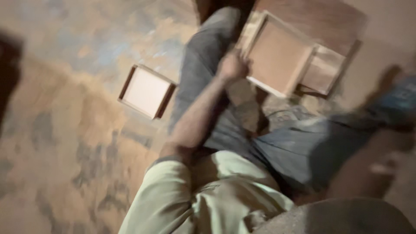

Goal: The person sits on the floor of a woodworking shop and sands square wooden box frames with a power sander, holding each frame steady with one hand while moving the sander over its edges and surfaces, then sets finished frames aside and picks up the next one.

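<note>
Over your knee, your left hand (pixel 233 66) has its fingers clamped on the edge of the wooden frame (pixel 277 56); a one-sided grip could let it tip. Your right hand (pixel 383 167) is too blurred to tell

packages: none seen | labels: none seen | signs: none seen | screens: none seen | note: the picture is blurry, so small things cannot be told
</note>
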